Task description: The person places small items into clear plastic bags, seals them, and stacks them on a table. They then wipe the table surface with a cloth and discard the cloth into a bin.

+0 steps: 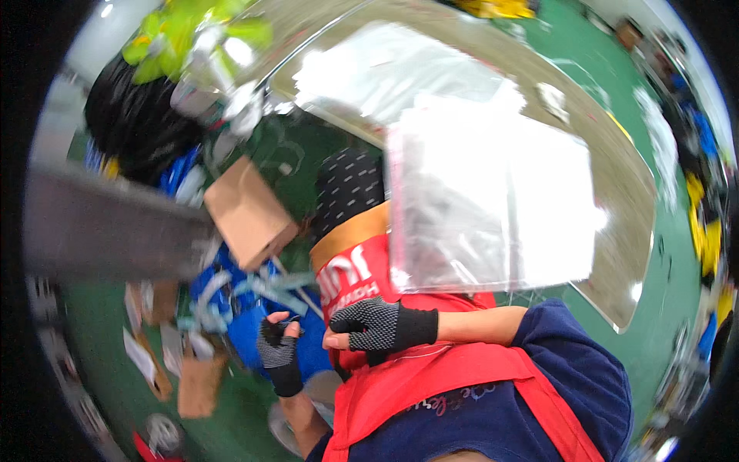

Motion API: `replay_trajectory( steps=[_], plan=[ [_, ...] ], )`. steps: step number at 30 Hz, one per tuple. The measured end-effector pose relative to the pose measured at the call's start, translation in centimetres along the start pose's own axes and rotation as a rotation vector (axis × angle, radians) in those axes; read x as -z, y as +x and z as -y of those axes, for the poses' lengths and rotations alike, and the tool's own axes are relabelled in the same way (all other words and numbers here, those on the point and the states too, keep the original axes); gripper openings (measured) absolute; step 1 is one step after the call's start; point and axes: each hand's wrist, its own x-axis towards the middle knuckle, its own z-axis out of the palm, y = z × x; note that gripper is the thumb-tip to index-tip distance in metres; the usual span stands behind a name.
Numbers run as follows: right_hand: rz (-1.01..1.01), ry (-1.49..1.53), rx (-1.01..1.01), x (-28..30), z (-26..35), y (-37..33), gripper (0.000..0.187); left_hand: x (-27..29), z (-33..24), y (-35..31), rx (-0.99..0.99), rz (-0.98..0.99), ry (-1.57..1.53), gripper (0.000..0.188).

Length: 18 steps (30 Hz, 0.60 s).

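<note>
My left hand (pixel 279 353) wears a black-and-white dotted glove with bare fingertips. Its fingers are curled in toward the thumb, and whatever may be between them is too small to make out. A matching glove covers my right hand (pixel 382 326), held in front of my red apron (pixel 431 377) with thumb and fingers bent together; what it grips, if anything, is hidden. Beyond the right hand, a stack of clear plastic bags (pixel 454 223) overhangs the near edge of the table (pixel 627 200). Another pile of clear bags (pixel 385 65) lies farther back.
A brown cardboard box (pixel 250 212) sits left of my knees, above blue plastic (pixel 254 331) and pale strips. A grey beam (pixel 115 223) juts in from the left. Behind it are a black bag (pixel 135 115) and yellow-green plastic (pixel 185 38). Torn cardboard (pixel 202 385) lies on the green floor.
</note>
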Motion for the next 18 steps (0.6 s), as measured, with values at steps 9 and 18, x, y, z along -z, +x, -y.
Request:
replay_trajectory(
  steps=[9, 18],
  plan=[
    [-1.508, -0.869, -0.133, 18.0, -9.0, -22.9, 0.039, -16.8, -4.1, 11.5, -0.41, 0.495, 0.122, 0.047],
    [-1.506, -0.387, -0.943, 26.2, -11.6, -33.2, 0.108, -24.3, -5.3, 12.5, -0.351, 0.761, 0.097, 0.053]
  ],
)
